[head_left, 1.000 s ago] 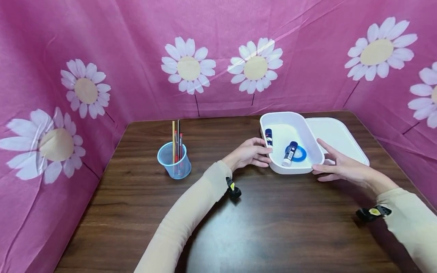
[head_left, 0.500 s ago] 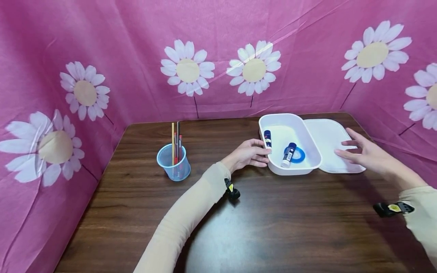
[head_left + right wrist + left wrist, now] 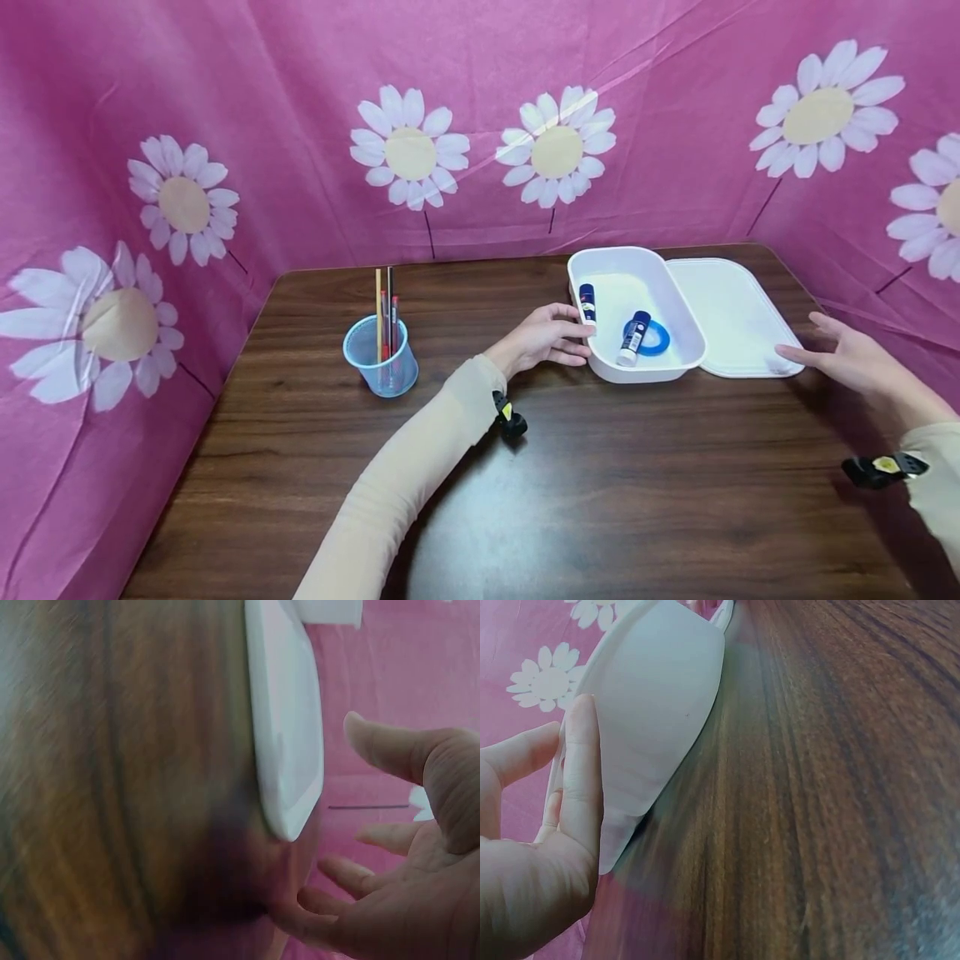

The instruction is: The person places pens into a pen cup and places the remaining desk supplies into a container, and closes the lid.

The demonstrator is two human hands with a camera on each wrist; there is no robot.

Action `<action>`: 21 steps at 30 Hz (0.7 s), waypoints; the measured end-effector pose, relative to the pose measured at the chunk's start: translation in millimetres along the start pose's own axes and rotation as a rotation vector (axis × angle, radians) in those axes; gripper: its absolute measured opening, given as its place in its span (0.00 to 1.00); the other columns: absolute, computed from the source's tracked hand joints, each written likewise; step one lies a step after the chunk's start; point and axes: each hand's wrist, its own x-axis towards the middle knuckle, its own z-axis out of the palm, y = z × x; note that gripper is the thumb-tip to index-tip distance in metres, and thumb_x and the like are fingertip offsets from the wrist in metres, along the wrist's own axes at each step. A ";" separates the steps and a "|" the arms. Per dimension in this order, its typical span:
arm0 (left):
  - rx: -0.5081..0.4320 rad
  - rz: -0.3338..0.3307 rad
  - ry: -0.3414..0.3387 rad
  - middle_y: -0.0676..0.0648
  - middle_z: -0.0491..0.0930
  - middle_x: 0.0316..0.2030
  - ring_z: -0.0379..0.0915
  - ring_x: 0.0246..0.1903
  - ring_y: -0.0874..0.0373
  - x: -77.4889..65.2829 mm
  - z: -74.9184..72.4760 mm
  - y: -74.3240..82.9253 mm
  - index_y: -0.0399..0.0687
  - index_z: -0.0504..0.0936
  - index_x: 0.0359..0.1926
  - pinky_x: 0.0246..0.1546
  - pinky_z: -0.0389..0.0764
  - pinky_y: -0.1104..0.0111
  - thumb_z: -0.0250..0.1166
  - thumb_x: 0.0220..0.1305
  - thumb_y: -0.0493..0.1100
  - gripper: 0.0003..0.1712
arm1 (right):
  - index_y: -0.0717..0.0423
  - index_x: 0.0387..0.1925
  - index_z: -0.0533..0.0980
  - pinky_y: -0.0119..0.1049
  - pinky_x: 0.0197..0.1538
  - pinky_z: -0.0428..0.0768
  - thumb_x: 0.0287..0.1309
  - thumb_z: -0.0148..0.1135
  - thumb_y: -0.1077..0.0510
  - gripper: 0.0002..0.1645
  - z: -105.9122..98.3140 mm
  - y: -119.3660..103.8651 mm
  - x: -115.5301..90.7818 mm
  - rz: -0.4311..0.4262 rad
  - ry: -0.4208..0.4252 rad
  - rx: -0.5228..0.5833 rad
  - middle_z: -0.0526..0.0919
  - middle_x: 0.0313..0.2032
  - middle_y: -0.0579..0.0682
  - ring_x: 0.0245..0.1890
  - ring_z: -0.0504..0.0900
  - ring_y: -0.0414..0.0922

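A white rectangular box stands at the back right of the table. In it lie a glue stick, its lower end white, a second dark blue stick by the left wall, and a blue ring, maybe a tape roll. My left hand rests against the box's left side; in the left wrist view its fingers lie along the outer wall. The white lid lies flat, right of the box. Beside the lid's right corner is my right hand, fingers spread, holding nothing.
A light blue mesh cup with several pencils and pens stands on the left of the brown wooden table. A pink curtain with daisies hangs behind and at both sides.
My right hand has left the box's front right corner and moved right, over the lid, to its right edge. My left hand has stayed at the box.
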 end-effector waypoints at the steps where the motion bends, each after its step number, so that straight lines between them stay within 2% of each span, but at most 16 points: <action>1: -0.001 -0.002 -0.001 0.27 0.77 0.57 0.85 0.30 0.51 0.2 -0.2 -0.4 0.43 0.71 0.56 0.36 0.87 0.59 0.69 0.66 0.35 0.22 | 0.74 0.75 0.33 0.76 0.65 0.51 0.70 0.60 0.42 0.61 0.3 3.5 -0.4 0.008 0.003 0.003 0.46 0.67 0.87 0.67 0.46 0.82; 5: -0.003 -0.005 -0.010 0.27 0.77 0.57 0.85 0.30 0.51 1.1 -0.6 -2.4 0.39 0.68 0.63 0.35 0.87 0.59 0.69 0.66 0.35 0.28 | 0.74 0.74 0.31 0.75 0.66 0.47 0.70 0.60 0.41 0.62 1.9 11.7 -1.8 0.036 -0.006 0.029 0.44 0.65 0.90 0.67 0.44 0.83; 8: -0.006 -0.002 -0.013 0.27 0.77 0.57 0.85 0.30 0.51 1.8 -0.6 -2.8 0.38 0.67 0.63 0.35 0.87 0.60 0.69 0.66 0.35 0.29 | 0.74 0.73 0.27 0.74 0.68 0.45 0.71 0.58 0.41 0.63 2.7 12.1 -1.8 0.045 -0.020 0.062 0.41 0.65 0.90 0.69 0.41 0.81; 12: -0.011 0.001 -0.010 0.26 0.76 0.57 0.85 0.29 0.52 1.4 -0.5 -2.1 0.39 0.68 0.62 0.35 0.87 0.60 0.69 0.66 0.35 0.27 | 0.74 0.72 0.23 0.69 0.71 0.36 0.72 0.56 0.41 0.63 4.0 8.4 -0.9 0.049 -0.064 0.143 0.31 0.70 0.83 0.72 0.31 0.74; 15: -0.015 -0.002 -0.011 0.25 0.75 0.59 0.85 0.29 0.52 1.2 -0.3 -1.5 0.39 0.69 0.61 0.35 0.87 0.61 0.69 0.66 0.34 0.26 | 0.75 0.72 0.23 0.67 0.71 0.33 0.73 0.55 0.41 0.63 4.6 4.2 -0.1 0.057 -0.099 0.187 0.27 0.72 0.78 0.73 0.28 0.71; 21: -0.018 0.003 -0.010 0.25 0.74 0.59 0.85 0.29 0.51 1.0 1.5 0.1 0.43 0.71 0.53 0.34 0.87 0.60 0.69 0.66 0.33 0.19 | 0.70 0.72 0.19 0.68 0.71 0.35 0.75 0.51 0.40 0.61 7.2 -3.7 2.1 0.083 -0.151 0.254 0.37 0.71 0.83 0.73 0.34 0.72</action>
